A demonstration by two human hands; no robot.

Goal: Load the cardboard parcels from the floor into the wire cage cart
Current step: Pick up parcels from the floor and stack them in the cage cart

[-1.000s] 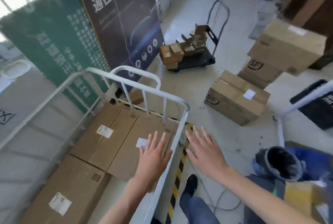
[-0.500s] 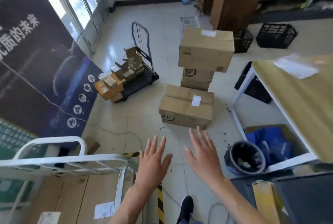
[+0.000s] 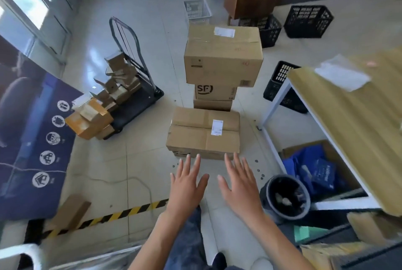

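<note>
Grip on both sides is wide open with nothing in it. The left hand (image 3: 187, 185) and right hand (image 3: 239, 185) are out flat, palms down and fingers spread. They sit side by side in the air on the near side of the flat parcel (image 3: 204, 132), fingertips about level with its near edge.

That parcel lies on the floor tiles, taped shut, with a white label on top toward its right side. Directly behind it is a stack: an SF-printed box (image 3: 214, 92) with a bigger box (image 3: 221, 56) on top, also labelled.

Left of the flat parcel is a black platform trolley (image 3: 134, 96) heaped with small boxes (image 3: 102, 104). Right of it stands a bench (image 3: 352, 122) with a wood-look top and white legs. Near-right of the parcel there's a dark round bin (image 3: 285, 195).

Well behind the parcel are black crates (image 3: 307, 21) and a white basket (image 3: 196, 10). Near-left of it a yellow-black stripe (image 3: 108, 217) runs across the floor. Only a bit of the wire cage cart (image 3: 19, 252), a white rail, shows in the bottom-left corner, well apart from the parcel.
</note>
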